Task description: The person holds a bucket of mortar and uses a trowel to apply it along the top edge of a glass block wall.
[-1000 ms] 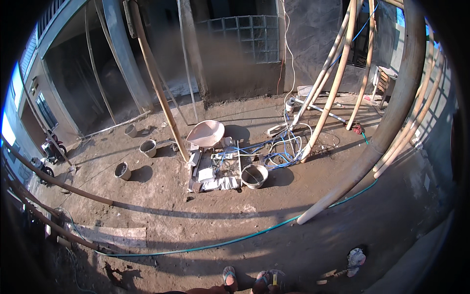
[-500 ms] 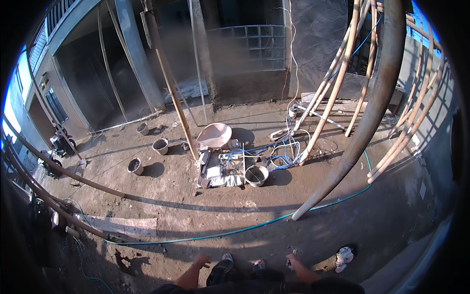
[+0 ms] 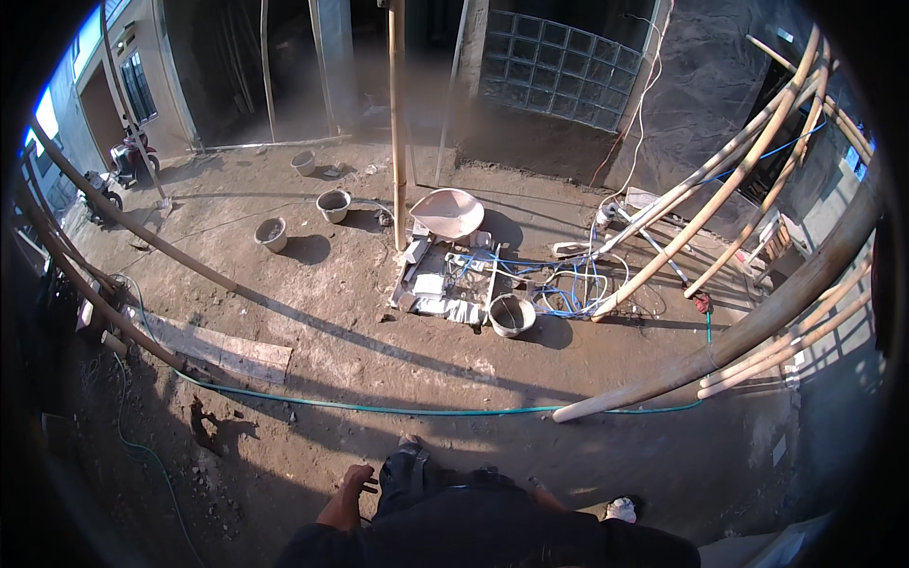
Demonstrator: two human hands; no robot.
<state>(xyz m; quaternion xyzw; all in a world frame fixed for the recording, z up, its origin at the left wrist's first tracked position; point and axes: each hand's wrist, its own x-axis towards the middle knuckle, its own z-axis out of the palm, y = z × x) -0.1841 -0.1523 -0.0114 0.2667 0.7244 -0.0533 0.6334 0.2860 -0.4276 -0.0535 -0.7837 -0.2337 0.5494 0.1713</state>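
My left hand (image 3: 357, 480) hangs beside my left leg, its fingers a little apart with nothing seen in them. Bare ground lies below it. Of my right hand (image 3: 543, 495) only a small patch of skin shows past my dark clothing; its fingers are hidden. On the ground near that side sits a crumpled pale bundle (image 3: 620, 509). Ahead of my feet a green hose (image 3: 445, 411) runs across the ground. Neither hand visibly touches anything.
A thick bamboo pole (image 3: 682, 374) slants down at right, among thinner poles (image 3: 720, 222). Farther off are a bucket (image 3: 511, 315), a pale basin (image 3: 448, 213), tangled blue cable (image 3: 568, 301) and more buckets (image 3: 271, 235). A plank (image 3: 222, 346) lies at left.
The view has turned, and the thick pole now sits lower and farther right. My left hand stays by my leg. My right hand, plainly seen before, is now mostly hidden by my body.
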